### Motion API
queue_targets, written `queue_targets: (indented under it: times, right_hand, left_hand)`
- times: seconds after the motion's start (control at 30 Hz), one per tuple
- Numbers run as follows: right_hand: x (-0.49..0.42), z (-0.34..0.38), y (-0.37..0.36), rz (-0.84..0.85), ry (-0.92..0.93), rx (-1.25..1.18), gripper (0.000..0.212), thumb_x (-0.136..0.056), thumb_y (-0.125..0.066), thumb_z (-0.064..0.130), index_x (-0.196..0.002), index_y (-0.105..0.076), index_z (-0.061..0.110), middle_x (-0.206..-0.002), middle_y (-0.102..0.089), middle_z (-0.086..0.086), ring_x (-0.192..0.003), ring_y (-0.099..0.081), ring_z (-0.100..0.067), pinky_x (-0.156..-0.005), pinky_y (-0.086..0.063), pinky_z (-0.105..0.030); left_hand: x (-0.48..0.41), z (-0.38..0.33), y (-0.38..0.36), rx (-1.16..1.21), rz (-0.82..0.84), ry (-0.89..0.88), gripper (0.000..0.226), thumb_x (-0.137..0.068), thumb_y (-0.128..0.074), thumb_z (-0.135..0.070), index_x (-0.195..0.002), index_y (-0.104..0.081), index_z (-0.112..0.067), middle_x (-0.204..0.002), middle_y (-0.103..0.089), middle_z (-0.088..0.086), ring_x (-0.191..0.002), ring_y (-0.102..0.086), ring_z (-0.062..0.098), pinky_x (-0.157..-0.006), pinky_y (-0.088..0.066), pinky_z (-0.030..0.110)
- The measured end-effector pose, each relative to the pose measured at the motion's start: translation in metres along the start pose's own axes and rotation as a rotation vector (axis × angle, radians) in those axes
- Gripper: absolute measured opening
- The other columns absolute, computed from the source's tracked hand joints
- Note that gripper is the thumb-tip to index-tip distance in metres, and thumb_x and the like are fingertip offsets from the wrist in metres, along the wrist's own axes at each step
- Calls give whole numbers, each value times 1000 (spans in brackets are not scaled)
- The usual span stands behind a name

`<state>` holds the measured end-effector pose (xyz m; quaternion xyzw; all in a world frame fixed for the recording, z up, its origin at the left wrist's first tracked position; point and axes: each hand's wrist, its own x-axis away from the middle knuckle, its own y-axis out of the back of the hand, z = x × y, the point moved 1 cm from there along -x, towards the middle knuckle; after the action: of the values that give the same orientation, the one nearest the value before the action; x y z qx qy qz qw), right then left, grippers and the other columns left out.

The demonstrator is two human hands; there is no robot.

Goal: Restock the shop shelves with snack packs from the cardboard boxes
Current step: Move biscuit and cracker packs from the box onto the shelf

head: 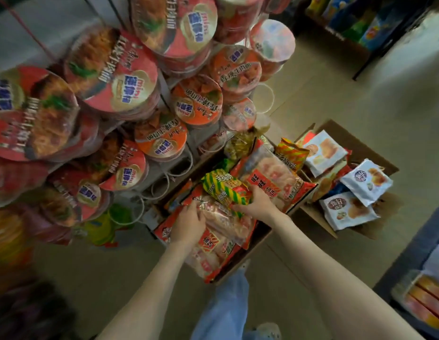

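Two hands down in the near box point(240, 271), both arms reaching from the bottom edge. Left hand point(189, 224) lies fingers-down on a red rice-cracker bag point(220, 231), curled over its top edge; whether it has actually closed on the film I cannot tell from this angle. Right hand point(256, 203) is wrapped around the lower end of a yellow-green striped pack point(225, 187), which rests on the cracker bags inside the box.

Handling judgement: striped pack is a puffed film pouch, likely light, soft and a bit slippery. Contents probably crush easily (crackers too). Best held across the body with a loose grasp, or pinched at the crimped end seam; squeezing the middle risks breakage. The cracker bags are larger and floppy, so support them from beneath with both hands.

Beyond, a second cracker bag point(274, 177) fills the far end of the same box. Further right, a second box point(360, 148) holds white pastry packs point(365, 182), well apart from the hands.

Left and above: shelves point(164, 173) stacked with noodle cups point(120, 77), blurred. Wire loops at the front look empty, though motion blur makes this uncertain.
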<state>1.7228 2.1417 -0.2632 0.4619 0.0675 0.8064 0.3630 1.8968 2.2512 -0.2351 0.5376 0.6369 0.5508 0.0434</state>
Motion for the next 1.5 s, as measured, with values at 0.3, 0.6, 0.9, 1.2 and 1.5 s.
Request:
queue_targets:
  times: [0.3, 0.6, 0.9, 1.2, 1.5]
  right_hand:
    - [-17, 5, 2, 17, -110, 219, 98, -69, -72, 59, -143, -28, 14, -144, -33, -11, -134, -27, -33, -108, -29, -47]
    - [56, -6, 26, -71, -58, -246, 91, -71, -73, 49, -142, -31, 12, -134, -31, -6, -127, -37, -23, -98, -41, -29]
    - [210, -73, 109, -572, -20, -310, 100, -71, -71, 49, -149, -17, 17, -136, -22, -4, -135, -23, -24, -109, -25, -33]
    - [419, -191, 178, -959, 37, -663, 74, -89, -58, 50, -149, -24, 24, -138, -38, 3, -123, -38, -9, -105, -31, -27]
    - [585, -246, 185, -1283, 165, -987, 35, -87, -68, 30, -120, -59, 24, -113, -70, 3, -104, -66, -17, -84, -54, -28]
  left_hand:
    - [-2, -19, -7, 205, 54, 109, 32, -98, -49, -32, -128, -47, -24, -113, -63, -1, -81, -61, 22, -61, -48, 31]
    - [25, -86, -24, 724, 147, 157, 86, -86, -61, -53, -151, -9, -33, -148, -37, 6, -127, -47, 31, -100, -46, 51]
    - [117, -212, -58, 927, 461, -253, 95, -78, -75, -27, -149, -11, -37, -143, -45, 0, -124, -53, 20, -102, -45, 52]
    - [276, -340, -100, 857, 907, -640, 74, -90, -61, -4, -149, -26, -31, -113, -68, 10, -87, -70, 26, -62, -59, 32]
    - [407, -425, -125, 481, 1444, -1048, 82, -79, -72, -22, -145, -27, -40, -115, -69, 11, -102, -68, 30, -80, -57, 39]
